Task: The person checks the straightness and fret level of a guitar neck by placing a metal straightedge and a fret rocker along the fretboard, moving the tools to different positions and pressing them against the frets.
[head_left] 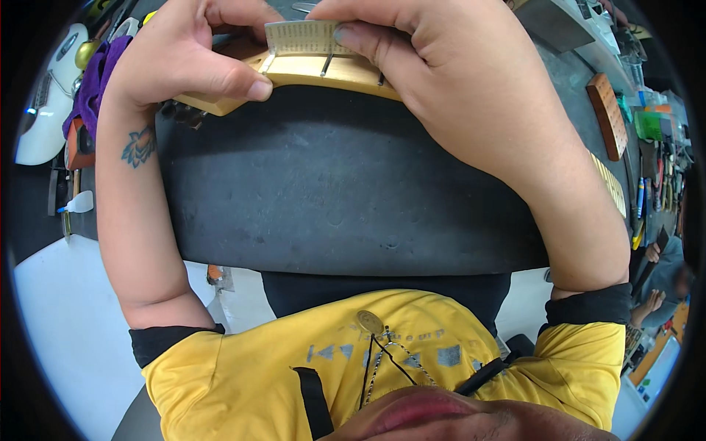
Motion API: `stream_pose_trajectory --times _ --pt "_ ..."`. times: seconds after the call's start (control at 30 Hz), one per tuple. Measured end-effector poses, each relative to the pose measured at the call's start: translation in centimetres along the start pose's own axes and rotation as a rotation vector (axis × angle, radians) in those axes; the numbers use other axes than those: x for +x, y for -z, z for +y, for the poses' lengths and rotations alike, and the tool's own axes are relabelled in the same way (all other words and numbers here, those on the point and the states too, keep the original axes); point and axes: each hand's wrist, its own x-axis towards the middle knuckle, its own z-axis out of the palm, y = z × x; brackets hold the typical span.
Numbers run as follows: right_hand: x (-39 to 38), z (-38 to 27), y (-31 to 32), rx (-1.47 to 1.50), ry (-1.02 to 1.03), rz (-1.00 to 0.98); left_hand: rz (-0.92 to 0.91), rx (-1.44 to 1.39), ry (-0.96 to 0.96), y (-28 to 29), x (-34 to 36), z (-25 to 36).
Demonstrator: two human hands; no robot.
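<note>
A pale wooden guitar neck (294,72) with metal frets lies across the far edge of the dark padded work surface (346,184); dark tuners (184,115) show at its left end. A small translucent printed rectangle (300,38) stands over the frets. My left hand (198,62) grips the neck near its left end, thumb tip against the near side and fingers behind, partly hidden. My right hand (434,66) pinches the printed rectangle with its thumb at the rectangle's right part, fingers curled over the neck, hiding part of it.
At the left are a white guitar body (45,136), purple cloth (95,84) and a glue bottle (76,202). At the right are a wooden block (607,117), green container (653,125) and several hand tools (651,191). Another person (665,257) works at the far right edge.
</note>
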Motion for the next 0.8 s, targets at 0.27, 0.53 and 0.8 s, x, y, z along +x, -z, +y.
stream_pose_trajectory --times 0.27,0.53,0.8 --pt "0.1 -1.7 0.8 0.045 -0.04 -0.008 -0.032 -0.104 0.141 0.3 -0.1 0.3" --pt "0.2 -0.7 0.3 0.024 0.015 -0.005 0.026 -0.031 -0.012 -0.2 -0.1 -0.3" --pt "0.0 -0.5 0.0 0.015 0.021 -0.015 0.001 -0.122 0.028 0.1 0.0 -1.6"
